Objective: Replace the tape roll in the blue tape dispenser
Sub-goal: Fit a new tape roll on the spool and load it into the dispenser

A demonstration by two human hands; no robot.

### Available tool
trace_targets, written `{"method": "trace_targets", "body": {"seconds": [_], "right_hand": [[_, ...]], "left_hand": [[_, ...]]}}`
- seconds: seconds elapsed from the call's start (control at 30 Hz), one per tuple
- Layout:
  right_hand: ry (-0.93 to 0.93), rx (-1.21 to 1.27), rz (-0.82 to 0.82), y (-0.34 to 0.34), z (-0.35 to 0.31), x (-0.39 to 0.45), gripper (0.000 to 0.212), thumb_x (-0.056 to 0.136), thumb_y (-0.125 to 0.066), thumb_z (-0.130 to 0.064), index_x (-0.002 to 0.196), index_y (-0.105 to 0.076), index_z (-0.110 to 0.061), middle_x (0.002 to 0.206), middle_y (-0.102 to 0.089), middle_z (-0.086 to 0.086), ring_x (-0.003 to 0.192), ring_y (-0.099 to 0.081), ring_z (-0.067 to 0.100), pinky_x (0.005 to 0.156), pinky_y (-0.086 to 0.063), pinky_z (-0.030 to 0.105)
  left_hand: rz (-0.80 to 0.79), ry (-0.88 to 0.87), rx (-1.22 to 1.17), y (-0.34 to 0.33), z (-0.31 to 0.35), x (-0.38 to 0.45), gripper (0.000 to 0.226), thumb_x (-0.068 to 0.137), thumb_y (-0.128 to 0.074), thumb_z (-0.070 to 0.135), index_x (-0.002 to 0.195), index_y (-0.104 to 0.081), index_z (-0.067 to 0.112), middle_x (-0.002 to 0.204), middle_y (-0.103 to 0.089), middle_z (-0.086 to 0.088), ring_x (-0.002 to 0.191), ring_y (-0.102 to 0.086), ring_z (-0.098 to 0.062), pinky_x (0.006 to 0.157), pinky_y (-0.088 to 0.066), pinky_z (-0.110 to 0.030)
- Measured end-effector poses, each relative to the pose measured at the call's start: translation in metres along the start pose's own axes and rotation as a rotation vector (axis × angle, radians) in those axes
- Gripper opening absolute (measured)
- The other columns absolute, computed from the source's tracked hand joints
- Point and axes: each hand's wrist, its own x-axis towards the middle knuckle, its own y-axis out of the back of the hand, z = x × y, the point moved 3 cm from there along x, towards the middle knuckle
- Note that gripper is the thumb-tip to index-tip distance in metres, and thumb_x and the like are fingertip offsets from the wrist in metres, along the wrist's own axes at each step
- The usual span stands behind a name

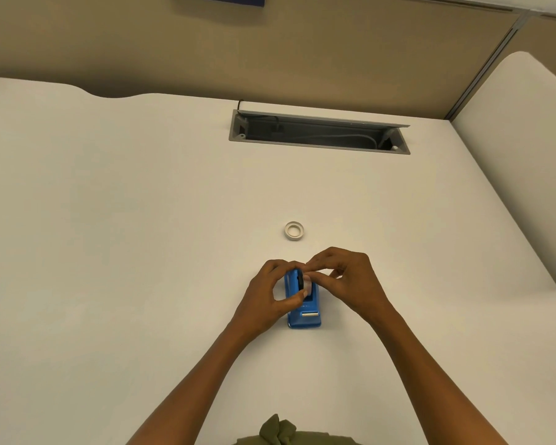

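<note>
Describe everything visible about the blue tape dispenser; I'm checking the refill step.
The blue tape dispenser looks like glossy plastic and stands upright on the white desk, its metal cutter strip at the end nearest the person. The left hand grips its left side, while the right hand holds a pale tape roll on a black hub over its open well. A spare ring lies apart, beyond it.

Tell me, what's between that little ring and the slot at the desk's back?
Nothing: in the head view, bare white desk separates the ring from the slot.
</note>
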Motion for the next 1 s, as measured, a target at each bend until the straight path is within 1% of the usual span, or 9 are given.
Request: {"method": "trace_targets", "body": {"seconds": [0.17,0.3,0.4,0.5,0.6,0.67,0.8,0.87,1.0], "right_hand": [[0.052,-0.127,0.013,-0.0006,-0.0041,0.0017,0.009,0.078,-0.072,-0.021,0.085,-0.076,-0.018,0.084,-0.071,-0.002,0.078,-0.064,0.013,0.065,-0.054,0.032],[0.057,-0.19,0.008,-0.0017,-0.004,0.0018,0.009,0.082,-0.068,-0.024,0.085,-0.073,-0.017,0.086,-0.069,-0.004,0.078,-0.063,0.012,0.069,-0.055,0.038],[0.056,-0.202,-0.011,-0.0018,-0.0049,0.0009,0.011,0.083,-0.067,-0.026,0.086,-0.072,-0.017,0.087,-0.068,-0.005,0.078,-0.062,0.012,0.07,-0.054,0.038],[0.026,-0.183,-0.046,0.0,-0.0069,0.0001,0.013,0.077,-0.072,-0.027,0.087,-0.074,-0.019,0.088,-0.068,-0.005,0.079,-0.064,0.011,0.07,-0.054,0.033],[0.016,-0.166,-0.041,0.0014,-0.0099,0.0005,0.01,0.075,-0.075,-0.022,0.084,-0.076,-0.019,0.086,-0.069,-0.004,0.078,-0.065,0.011,0.07,-0.053,0.031],[0.015,-0.16,-0.031,0.0019,-0.011,0.0023,0.006,0.075,-0.074,-0.019,0.081,-0.077,-0.018,0.083,-0.069,-0.005,0.078,-0.064,0.012,0.07,-0.053,0.031],[0.021,-0.195,-0.036,0.0003,-0.0098,0.0044,0.006,0.078,-0.072,-0.02,0.083,-0.075,-0.019,0.085,-0.068,-0.006,0.078,-0.063,0.012,0.069,-0.052,0.031],[0.036,-0.205,-0.031,-0.0009,-0.0103,0.0039,0.008,0.08,-0.07,-0.021,0.084,-0.074,-0.016,0.086,-0.067,-0.003,0.077,-0.063,0.012,0.068,-0.051,0.031],[0.035,-0.221,-0.028,-0.0024,-0.0108,0.0032,0.009,0.083,-0.066,-0.022,0.084,-0.072,-0.016,0.086,-0.065,-0.003,0.078,-0.061,0.013,0.069,-0.052,0.036]], "left_hand": [[0.0,0.007,0.002,-0.0002,-0.0001,0.0001,0.045,0.078,-0.069,0.029,0.105,-0.042,0.052,0.112,-0.048,0.018,0.104,-0.049,0.007,0.082,-0.039,-0.002],[-0.003,0.008,0.008,-0.0004,0.0002,-0.0012,0.045,0.079,-0.069,0.03,0.105,-0.041,0.054,0.112,-0.047,0.021,0.102,-0.047,0.012,0.082,-0.037,0.001],[-0.006,0.015,0.006,-0.0009,0.0011,-0.0015,0.043,0.08,-0.068,0.03,0.108,-0.042,0.048,0.114,-0.047,0.017,0.101,-0.048,0.009,0.08,-0.036,0.003],[-0.012,0.023,0.01,-0.001,0.0018,-0.0012,0.042,0.08,-0.068,0.029,0.109,-0.042,0.045,0.114,-0.046,0.016,0.1,-0.047,0.009,0.078,-0.036,0.001],[-0.012,0.017,0.013,-0.0003,0.0012,-0.001,0.046,0.079,-0.069,0.029,0.106,-0.039,0.053,0.114,-0.046,0.017,0.101,-0.047,0.009,0.079,-0.037,-0.002],[-0.014,0.018,0.014,-0.0001,0.0012,-0.0013,0.047,0.079,-0.069,0.029,0.105,-0.039,0.054,0.113,-0.046,0.019,0.102,-0.048,0.008,0.08,-0.038,-0.002],[-0.019,0.034,0.007,-0.0002,0.002,-0.0011,0.043,0.079,-0.069,0.029,0.111,-0.043,0.042,0.114,-0.046,0.015,0.099,-0.048,0.005,0.081,-0.036,-0.003],[-0.018,0.028,0.003,0.0003,0.0037,-0.001,0.043,0.079,-0.069,0.029,0.11,-0.043,0.043,0.114,-0.047,0.015,0.099,-0.048,0.007,0.08,-0.037,-0.002],[-0.025,0.022,-0.009,0.0018,0.0063,-0.0033,0.048,0.077,-0.07,0.034,0.109,-0.039,0.054,0.116,-0.048,0.016,0.105,-0.048,0.007,0.091,-0.042,-0.018]]}}
